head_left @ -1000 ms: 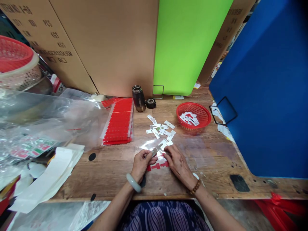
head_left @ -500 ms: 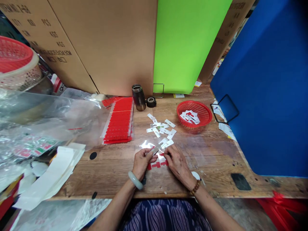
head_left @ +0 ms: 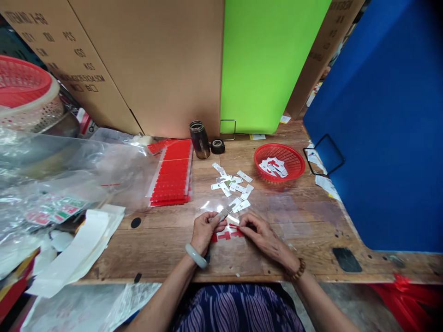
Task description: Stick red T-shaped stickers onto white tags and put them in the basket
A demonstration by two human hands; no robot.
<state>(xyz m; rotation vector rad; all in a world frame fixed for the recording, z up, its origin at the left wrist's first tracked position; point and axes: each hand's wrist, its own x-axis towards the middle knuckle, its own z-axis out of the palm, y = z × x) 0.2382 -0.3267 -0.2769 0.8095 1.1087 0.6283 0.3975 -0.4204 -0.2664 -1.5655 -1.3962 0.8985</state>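
My left hand (head_left: 205, 232), a pale bangle at its wrist, is closed around a small flat grey piece (head_left: 223, 215) that points away from me. To its right, my right hand (head_left: 265, 236) pinches a small red sticker (head_left: 234, 226) between thumb and forefinger. Beneath both hands lies a clear sheet with red T-shaped stickers (head_left: 224, 235), partly covered by the fingers. Several small white cards (head_left: 236, 186) are scattered just beyond my hands, some overlapping.
A red basket (head_left: 296, 161) holding more white cards stands back right. Red sticker sheets (head_left: 172, 173) are stacked back left, near an open dark bottle (head_left: 200, 141) and its lid (head_left: 218, 146). Clear plastic bags (head_left: 128, 161) crowd the left. A blue panel (head_left: 387, 138) borders the right.
My right hand has shifted a little to the right, and a red sticker now shows at its fingertips. My left hand keeps its hold on the grey piece, nearly unmoved.
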